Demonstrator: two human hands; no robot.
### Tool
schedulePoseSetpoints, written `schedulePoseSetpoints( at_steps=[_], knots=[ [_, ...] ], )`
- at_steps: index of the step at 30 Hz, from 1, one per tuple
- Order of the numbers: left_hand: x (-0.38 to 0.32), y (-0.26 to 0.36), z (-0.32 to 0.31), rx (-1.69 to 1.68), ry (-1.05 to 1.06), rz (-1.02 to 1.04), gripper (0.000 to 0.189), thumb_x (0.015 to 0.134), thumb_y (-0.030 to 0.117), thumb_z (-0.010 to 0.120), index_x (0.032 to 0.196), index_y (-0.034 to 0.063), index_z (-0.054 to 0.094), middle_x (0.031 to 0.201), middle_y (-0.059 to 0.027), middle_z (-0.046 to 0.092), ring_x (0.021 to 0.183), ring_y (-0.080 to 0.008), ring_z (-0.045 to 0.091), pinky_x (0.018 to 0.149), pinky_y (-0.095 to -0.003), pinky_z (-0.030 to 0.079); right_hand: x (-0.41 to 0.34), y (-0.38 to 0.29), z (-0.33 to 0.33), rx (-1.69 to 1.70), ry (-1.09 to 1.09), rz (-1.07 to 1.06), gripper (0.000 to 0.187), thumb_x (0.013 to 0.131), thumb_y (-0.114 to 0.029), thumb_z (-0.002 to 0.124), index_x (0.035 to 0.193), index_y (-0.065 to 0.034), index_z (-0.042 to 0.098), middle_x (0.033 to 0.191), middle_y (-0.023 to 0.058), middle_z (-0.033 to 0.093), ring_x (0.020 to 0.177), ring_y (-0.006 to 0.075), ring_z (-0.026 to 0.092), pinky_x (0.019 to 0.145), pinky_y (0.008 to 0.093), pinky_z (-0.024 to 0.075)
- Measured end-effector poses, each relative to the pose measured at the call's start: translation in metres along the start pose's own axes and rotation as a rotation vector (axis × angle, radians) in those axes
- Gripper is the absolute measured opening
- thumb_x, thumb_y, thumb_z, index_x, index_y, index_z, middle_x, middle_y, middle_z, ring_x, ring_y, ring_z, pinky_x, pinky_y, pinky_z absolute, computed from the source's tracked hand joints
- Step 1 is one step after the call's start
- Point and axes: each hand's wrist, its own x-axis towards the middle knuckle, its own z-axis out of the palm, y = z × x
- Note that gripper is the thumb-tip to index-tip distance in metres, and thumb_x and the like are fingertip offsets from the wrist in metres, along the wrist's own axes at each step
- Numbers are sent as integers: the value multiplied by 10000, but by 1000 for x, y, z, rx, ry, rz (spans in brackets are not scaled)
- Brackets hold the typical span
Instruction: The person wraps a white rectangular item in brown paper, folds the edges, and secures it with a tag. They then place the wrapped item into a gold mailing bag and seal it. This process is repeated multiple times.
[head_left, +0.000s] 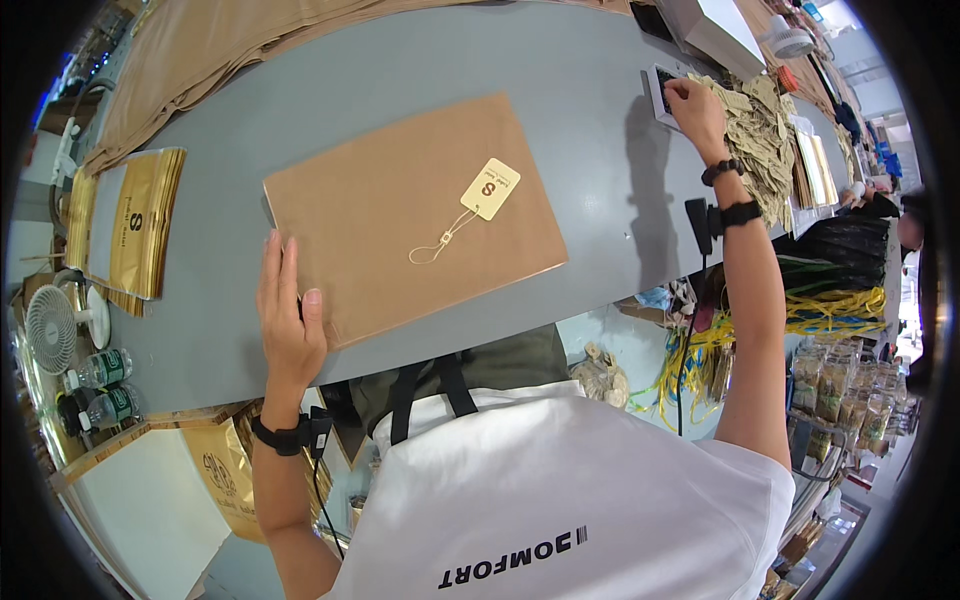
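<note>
A flat, folded brown sheet, fabric or wrapped material, lies on the grey table. On top of it rests a cream hang tag with printing and a looped string. My left hand lies along the sheet's left edge, fingers extended, holding nothing. My right hand reaches into a small white box of dark small items at the upper right, fingertips bunched; whether they pinch an item is hidden. Beside that hand spreads a heap of cream tags.
Gold printed bags are stacked at the left, near a small fan and plastic bottles. Brown fabric runs along the far edge. A white box stands upper right. A person's hand shows at the far right.
</note>
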Motion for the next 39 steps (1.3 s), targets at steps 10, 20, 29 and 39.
schedulePoseSetpoints(
  at_steps=[10, 20, 29, 39],
  knots=[
    [-1, -3, 1, -12, 39, 0, 495, 1082, 259, 467, 1491, -10, 538, 1616, -206, 430, 1473, -401, 419, 1205, -497, 324, 20, 35, 10, -19, -105, 84, 275, 893, -331, 761, 1024, -98, 826, 890, 86, 800, 800, 211, 756, 738, 350, 568],
    [-4, 0, -3, -49, 115, -4, 425, 1054, 150, 508, 1446, 10, 596, 1566, -206, 480, 1383, -386, 498, 1142, -469, 406, 0, 8, -2, 695, 11, 258, 239, 1035, -192, 675, 1106, 34, 707, 941, 78, 768, 751, 112, 718, 680, 242, 578],
    [-4, 59, -15, -264, 275, -49, 193, 975, 49, 647, 1125, 33, 767, 1093, -110, 709, 952, -245, 672, 827, -344, 532, -151, -197, -34, 1073, -588, -304, 214, 1027, 10, 604, 1207, -5, 719, 900, 51, 748, 803, 107, 704, 758, 268, 588],
    [11, 98, -3, -909, -116, -383, 92, 961, 78, 745, 1003, -4, 751, 878, -6, 710, 731, -37, 567, 599, -221, 440, -216, -281, -29, 1245, -841, -253, 132, 1014, -75, 694, 1120, 2, 679, 883, 76, 769, 772, 119, 730, 708, 276, 601]
  ],
)
